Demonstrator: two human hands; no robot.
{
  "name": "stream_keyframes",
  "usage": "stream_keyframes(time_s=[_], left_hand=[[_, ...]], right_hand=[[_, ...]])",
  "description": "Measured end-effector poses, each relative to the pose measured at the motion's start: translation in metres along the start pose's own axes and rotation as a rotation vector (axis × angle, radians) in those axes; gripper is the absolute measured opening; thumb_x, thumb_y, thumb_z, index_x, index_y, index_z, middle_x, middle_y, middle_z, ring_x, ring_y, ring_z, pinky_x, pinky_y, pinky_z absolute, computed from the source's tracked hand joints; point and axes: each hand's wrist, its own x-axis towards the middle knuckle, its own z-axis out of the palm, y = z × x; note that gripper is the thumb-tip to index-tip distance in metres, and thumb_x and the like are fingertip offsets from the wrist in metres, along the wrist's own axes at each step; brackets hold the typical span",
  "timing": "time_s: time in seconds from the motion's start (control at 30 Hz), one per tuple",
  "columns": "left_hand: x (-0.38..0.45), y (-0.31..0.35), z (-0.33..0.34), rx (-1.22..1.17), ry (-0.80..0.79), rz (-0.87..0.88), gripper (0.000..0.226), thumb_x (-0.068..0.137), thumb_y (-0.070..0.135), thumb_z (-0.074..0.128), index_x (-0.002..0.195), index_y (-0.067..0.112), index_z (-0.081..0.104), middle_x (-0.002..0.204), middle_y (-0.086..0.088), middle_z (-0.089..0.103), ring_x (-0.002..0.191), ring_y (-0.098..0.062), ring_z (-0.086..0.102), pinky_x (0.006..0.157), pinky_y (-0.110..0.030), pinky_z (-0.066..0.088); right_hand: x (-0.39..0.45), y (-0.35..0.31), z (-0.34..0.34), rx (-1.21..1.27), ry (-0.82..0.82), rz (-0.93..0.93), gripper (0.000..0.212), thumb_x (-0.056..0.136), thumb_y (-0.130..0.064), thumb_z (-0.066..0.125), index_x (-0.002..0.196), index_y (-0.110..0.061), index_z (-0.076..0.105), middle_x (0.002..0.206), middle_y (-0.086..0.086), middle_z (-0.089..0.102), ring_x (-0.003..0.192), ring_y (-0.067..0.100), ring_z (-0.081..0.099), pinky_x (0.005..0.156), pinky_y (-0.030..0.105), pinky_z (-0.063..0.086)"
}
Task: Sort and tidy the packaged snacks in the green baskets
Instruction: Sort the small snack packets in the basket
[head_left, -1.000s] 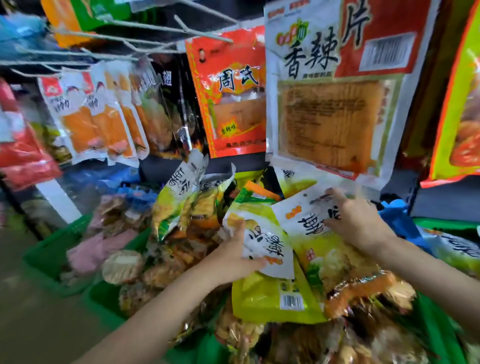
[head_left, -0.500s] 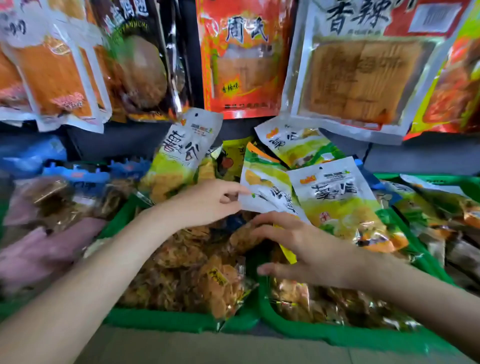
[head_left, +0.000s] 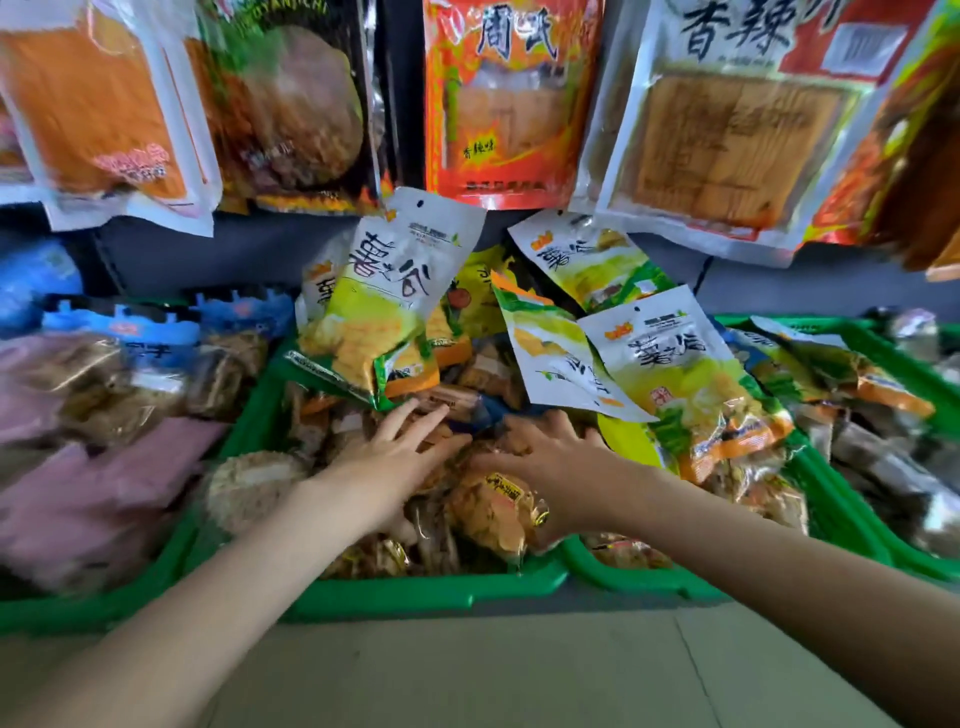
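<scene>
Both your hands are in the middle green basket (head_left: 426, 592), on the loose snack packs (head_left: 488, 512). Left hand (head_left: 400, 457): fingers straight, slightly spread, resting flat on the packs, holding nothing. Right hand (head_left: 540, 457): fingers bent down into the pile; can't tell if they're pinching a pack. Yellow-green bags (head_left: 384, 306) lean upright at the basket's back; more (head_left: 675, 374) over the right basket (head_left: 644, 579).

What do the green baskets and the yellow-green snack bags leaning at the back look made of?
Green baskets: moulded plastic by the look, with a smooth, slightly shiny, thick rolled rim in one even colour.
Yellow-green snack bags: thin printed plastic film, glossy, with a flat sealed top edge, a punched hang hole, creases and glare; whether foil-lined I cannot tell.
Both hands lie open on clear crinkly wrappers.
</scene>
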Motion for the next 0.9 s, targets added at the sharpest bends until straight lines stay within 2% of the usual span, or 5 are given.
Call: stream_keyframes(time_s=[0.17,0.6,0.7,0.77,0.9], left_hand=[[-0.012,0.005,-0.004,0.023,0.240,-0.074,0.097,0.075,-0.023,0.041,0.147,0.035,0.013,0.156,0.001,-0.013,0.141,-0.037,0.000,0.093,-0.039,0.044],[-0.017,0.035,-0.027,-0.063,0.376,-0.206,0.061,0.090,0.022,0.058,0.143,0.031,0.029,0.139,0.000,0.041,0.122,-0.023,0.045,0.091,-0.034,0.049],[-0.034,0.056,-0.055,-0.141,0.523,-0.141,0.043,0.087,0.030,0.060,0.125,0.040,0.042,0.127,0.010,0.048,0.081,-0.005,0.053,0.056,-0.016,0.042],[-0.039,0.076,-0.071,-0.223,0.652,-0.066,0.036,0.087,0.033,0.060,0.118,0.042,0.044,0.113,0.014,0.050,0.065,-0.003,0.046,0.049,-0.016,0.033],[-0.019,0.133,-0.061,-0.345,0.856,0.212,0.042,0.081,0.023,0.067,0.115,0.037,0.048,0.110,0.008,0.051,0.099,-0.015,0.052,0.065,-0.035,0.053]], right_hand=[[0.005,0.014,0.005,-0.015,0.154,-0.058,0.069,0.081,-0.040,0.066,0.138,-0.043,0.026,0.145,0.000,0.020,0.128,0.036,0.030,0.092,0.045,0.047],[-0.045,0.100,-0.033,0.430,0.554,-0.224,0.040,0.069,-0.006,0.079,0.096,-0.034,0.070,0.110,-0.009,0.045,0.092,0.000,0.056,0.085,0.021,0.045],[-0.066,0.130,-0.038,0.465,0.637,-0.188,0.038,0.069,-0.006,0.080,0.095,-0.031,0.070,0.107,-0.006,0.046,0.094,-0.013,0.050,0.084,0.006,0.036],[-0.082,0.152,-0.040,0.433,0.642,-0.108,0.038,0.068,-0.005,0.080,0.094,-0.030,0.069,0.106,-0.003,0.047,0.094,0.002,0.055,0.084,0.012,0.038],[-0.109,0.192,-0.014,0.228,0.617,0.061,0.026,0.066,-0.018,0.080,0.090,-0.022,0.071,0.109,0.009,0.050,0.086,0.031,0.063,0.081,0.039,0.051]])
